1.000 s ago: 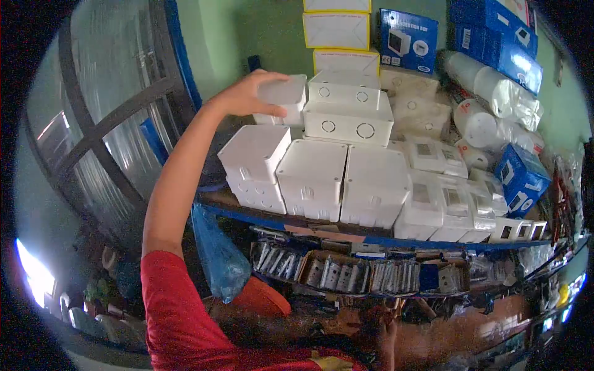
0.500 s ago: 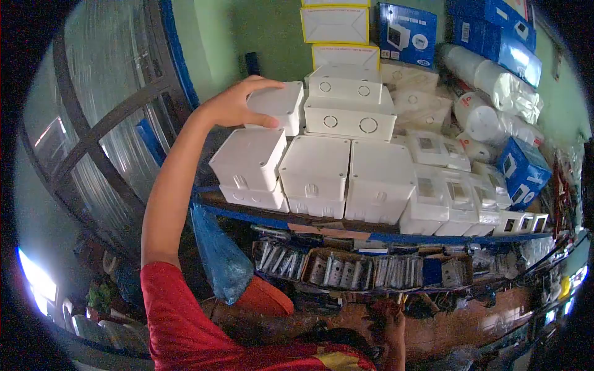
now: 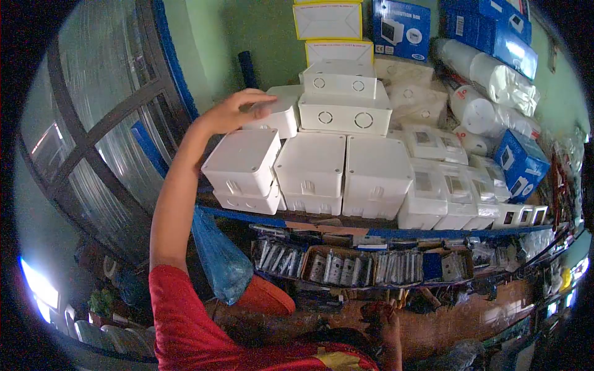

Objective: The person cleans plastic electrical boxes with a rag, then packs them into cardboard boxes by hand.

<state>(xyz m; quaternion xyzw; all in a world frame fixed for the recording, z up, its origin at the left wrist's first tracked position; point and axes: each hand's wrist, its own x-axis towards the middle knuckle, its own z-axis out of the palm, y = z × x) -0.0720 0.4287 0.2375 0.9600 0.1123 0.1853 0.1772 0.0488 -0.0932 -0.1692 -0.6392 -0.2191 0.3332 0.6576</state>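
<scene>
Overhead, your left hand [image 3: 232, 113] grips a small white junction box [image 3: 276, 115] on the shelf's [image 3: 260, 217] left end, wedged beside stacked white boxes [image 3: 345, 105]; open room lies leftward. Your right hand is out of view.

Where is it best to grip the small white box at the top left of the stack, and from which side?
Grip the small white box across its two short side walls, coming from the open left front, where the left hand already rests. The larger knockout box seems to block its right side, so a wrap from there looks impractical.
</scene>
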